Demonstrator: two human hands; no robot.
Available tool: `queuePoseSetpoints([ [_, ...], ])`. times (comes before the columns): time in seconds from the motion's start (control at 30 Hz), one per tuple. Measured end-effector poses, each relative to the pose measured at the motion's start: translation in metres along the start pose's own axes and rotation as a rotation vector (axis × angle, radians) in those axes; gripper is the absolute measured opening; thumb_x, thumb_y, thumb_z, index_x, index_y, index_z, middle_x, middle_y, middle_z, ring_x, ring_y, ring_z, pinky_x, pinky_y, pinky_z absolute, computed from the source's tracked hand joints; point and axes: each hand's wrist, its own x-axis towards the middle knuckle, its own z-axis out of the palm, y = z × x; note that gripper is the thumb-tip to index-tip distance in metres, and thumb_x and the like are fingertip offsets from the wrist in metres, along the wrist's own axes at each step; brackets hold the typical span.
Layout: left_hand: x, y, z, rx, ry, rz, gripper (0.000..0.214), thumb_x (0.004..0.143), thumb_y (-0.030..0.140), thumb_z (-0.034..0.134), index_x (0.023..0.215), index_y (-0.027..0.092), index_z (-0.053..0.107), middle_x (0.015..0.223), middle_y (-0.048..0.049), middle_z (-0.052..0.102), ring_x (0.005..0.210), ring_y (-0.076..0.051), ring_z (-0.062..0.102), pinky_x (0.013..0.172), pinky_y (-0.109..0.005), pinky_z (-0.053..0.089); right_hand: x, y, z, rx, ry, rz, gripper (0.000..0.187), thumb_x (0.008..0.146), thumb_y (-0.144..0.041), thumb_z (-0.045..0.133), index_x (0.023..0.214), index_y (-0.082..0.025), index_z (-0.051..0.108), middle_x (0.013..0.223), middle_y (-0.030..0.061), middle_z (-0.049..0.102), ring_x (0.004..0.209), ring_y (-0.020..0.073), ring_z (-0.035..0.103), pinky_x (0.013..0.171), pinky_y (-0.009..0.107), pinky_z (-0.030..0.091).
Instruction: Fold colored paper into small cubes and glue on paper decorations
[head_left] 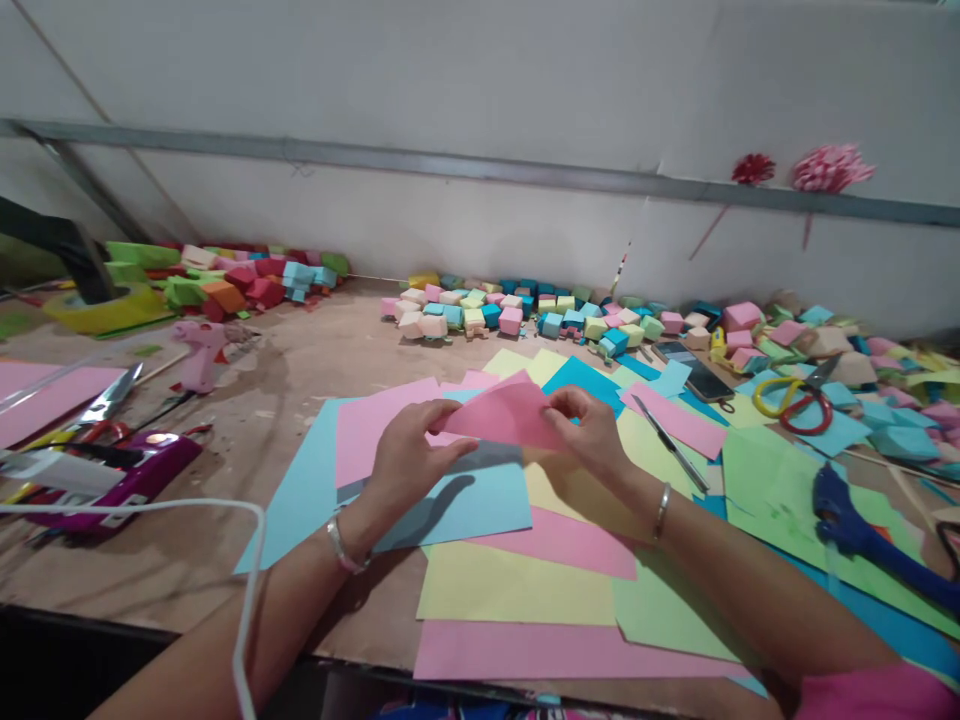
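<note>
A small pink sheet of paper (504, 415) is held up above the table between both hands. My left hand (409, 462) pinches its left edge, thumb on top. My right hand (592, 430) pinches its right edge. Both wrists wear bracelets. Below the hands lie overlapping coloured sheets: light blue (304, 495), pink (367, 425), yellow (510, 585) and green (765, 480).
Rows of folded paper cubes (517, 312) line the back wall, with another pile (225, 280) at the left. A pink glue gun (201, 350), a purple tool (120, 480), yellow-red scissors (795, 400), a phone (694, 372), a pen (671, 445) and a blue tool (862, 535) lie around.
</note>
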Motion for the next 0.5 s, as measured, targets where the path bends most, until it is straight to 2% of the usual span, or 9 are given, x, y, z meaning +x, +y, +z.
queuePoseSetpoints([
  [0.07,0.002,0.0,-0.002,-0.014,0.023,0.073,0.028,0.066,0.031,0.079,0.089,0.02,0.067,0.09,-0.0055,0.068,0.087,-0.023,0.062,0.076,-0.036,0.05,0.003,-0.002,-0.003,0.024,0.07,-0.069,0.011,0.08,-0.029,0.06,0.073,-0.021,0.057,0.1,0.0056,0.061,0.087,0.0179,0.057,0.072,0.03,0.046],
  [0.13,0.005,0.004,-0.008,-0.059,0.037,0.118,0.017,0.067,0.031,0.078,0.077,0.021,0.068,0.099,-0.0074,0.067,0.097,-0.025,0.061,0.082,-0.038,0.05,0.005,-0.006,-0.007,0.065,0.11,-0.12,0.012,0.08,-0.028,0.062,0.072,-0.021,0.056,0.104,0.0062,0.057,0.091,0.0182,0.054,0.073,0.029,0.045],
  [0.2,0.012,0.011,-0.018,-0.155,0.01,0.14,0.014,0.07,0.032,0.076,0.068,0.021,0.067,0.109,-0.0082,0.065,0.106,-0.026,0.059,0.091,-0.04,0.048,0.006,-0.009,-0.009,0.135,0.109,-0.076,0.013,0.081,-0.029,0.061,0.074,-0.022,0.054,0.086,0.0024,0.055,0.076,0.0152,0.052,0.065,0.028,0.043],
  [0.27,0.022,0.02,-0.027,-0.336,-0.08,0.13,0.014,0.072,0.032,0.075,0.069,0.02,0.068,0.113,-0.0077,0.066,0.108,-0.025,0.06,0.095,-0.039,0.047,0.005,-0.014,-0.009,0.242,0.112,0.028,0.015,0.084,-0.032,0.059,0.076,-0.022,0.05,0.07,-0.0028,0.049,0.062,0.0123,0.045,0.058,0.026,0.038],
  [0.37,0.038,0.029,-0.03,-0.592,-0.248,-0.033,0.025,0.066,0.033,0.08,0.084,0.018,0.07,0.089,-0.0036,0.071,0.085,-0.02,0.065,0.075,-0.03,0.052,0.002,-0.019,-0.006,0.369,0.158,0.147,0.019,0.082,-0.036,0.062,0.079,-0.022,0.049,0.063,-0.0063,0.044,0.055,0.0101,0.039,0.052,0.024,0.032],
  [0.43,0.046,0.029,-0.025,-0.659,-0.32,-0.195,0.029,0.062,0.036,0.082,0.078,0.015,0.07,0.069,0.0,0.067,0.065,-0.015,0.061,0.058,-0.024,0.049,0.002,-0.022,-0.003,0.428,0.171,0.208,0.021,0.08,-0.036,0.065,0.079,-0.021,0.05,0.06,-0.0075,0.044,0.052,0.0088,0.038,0.049,0.023,0.029],
  [0.5,0.051,0.025,-0.016,-0.683,-0.344,-0.297,0.031,0.064,0.041,0.08,0.068,0.013,0.067,0.062,0.0001,0.064,0.057,-0.013,0.057,0.051,-0.021,0.044,0.002,-0.022,-0.003,0.471,0.183,0.258,0.024,0.077,-0.037,0.068,0.078,-0.021,0.05,0.057,-0.0084,0.044,0.051,0.0077,0.037,0.048,0.021,0.028],
])
